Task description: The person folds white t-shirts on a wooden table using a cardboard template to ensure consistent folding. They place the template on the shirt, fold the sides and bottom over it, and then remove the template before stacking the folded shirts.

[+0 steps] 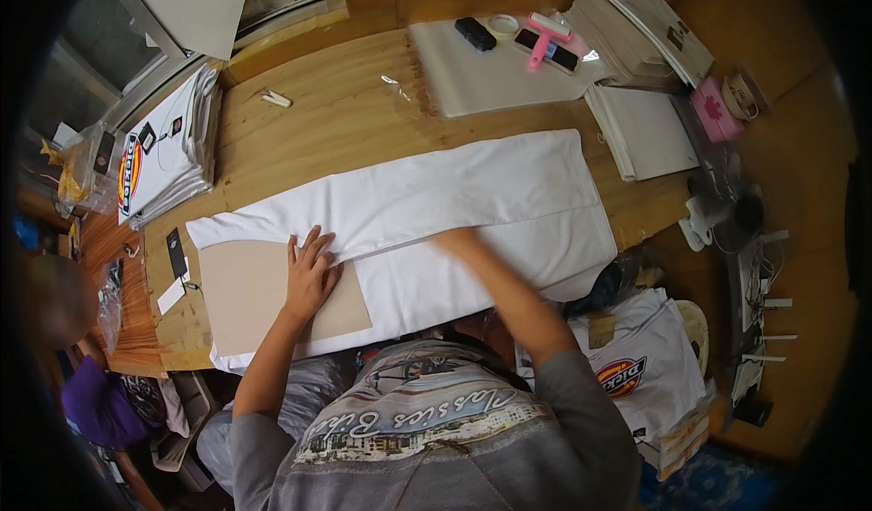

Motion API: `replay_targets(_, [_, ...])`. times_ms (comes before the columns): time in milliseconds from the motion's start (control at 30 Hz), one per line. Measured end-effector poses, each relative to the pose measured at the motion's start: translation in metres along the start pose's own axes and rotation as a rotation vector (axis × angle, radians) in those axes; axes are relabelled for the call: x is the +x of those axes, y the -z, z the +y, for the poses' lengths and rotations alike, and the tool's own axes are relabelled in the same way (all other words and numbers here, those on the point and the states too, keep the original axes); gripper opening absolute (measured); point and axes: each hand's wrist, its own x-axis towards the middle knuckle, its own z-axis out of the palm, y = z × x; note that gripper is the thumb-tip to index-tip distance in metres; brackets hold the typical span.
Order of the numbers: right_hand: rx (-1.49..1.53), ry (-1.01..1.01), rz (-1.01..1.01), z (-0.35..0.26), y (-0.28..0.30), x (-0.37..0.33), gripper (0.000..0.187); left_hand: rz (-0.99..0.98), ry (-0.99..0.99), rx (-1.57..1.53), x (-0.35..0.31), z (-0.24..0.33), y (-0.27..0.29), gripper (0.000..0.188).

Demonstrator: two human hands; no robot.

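On fabric point(509, 179), right hand point(461, 242) apparently half-curled

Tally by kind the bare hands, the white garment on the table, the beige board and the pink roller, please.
Left hand and right hand, both bare: 2
Large white fabric garment: 1
Flat beige board: 1
Pink-handled lint roller: 1
Total: 5
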Motion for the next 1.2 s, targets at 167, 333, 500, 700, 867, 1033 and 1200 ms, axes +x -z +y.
replay_targets(167, [-0.583,-0.453,0.021,0.16,0.128,0.023,0.039,-0.032,0.031,0.024,0.001,0.002,-0.002,0.021])
replay_targets(333, [0.066,-0.428,-0.003,0.224,0.198,-0.004,0.045,-0.027,0.032,0.014,0.0,0.003,-0.004,0.02])
replay_targets(500, [0.528,-0.977,-0.3,0.162,0.248,0.012,0.055,-0.031,0.039,0.019,-0.001,0.004,-0.001,0.02])
replay_targets(700, [-0.418,-0.716,-0.265,0.163,0.21,0.018,0.05,-0.032,0.037,-0.002,0.002,0.008,0.001,0.018])
replay_targets(867, [-0.502,-0.29,-0.203,0.145,0.138,0.032,0.046,0.027,0.03,0.012,-0.002,0.006,0.002,0.018])
replay_targets(1033, [-0.646,-0.449,0.005,0.094,0.109,0.069,0.043,0.146,-0.006,-0.065,-0.006,-0.002,0.0,0.018])
replay_targets(1200, [0.299,0.199,-0.543,-0.095,0.013,0.035,0.064,0.108,0.099,-0.247,-0.013,-0.015,0.004,0.012])
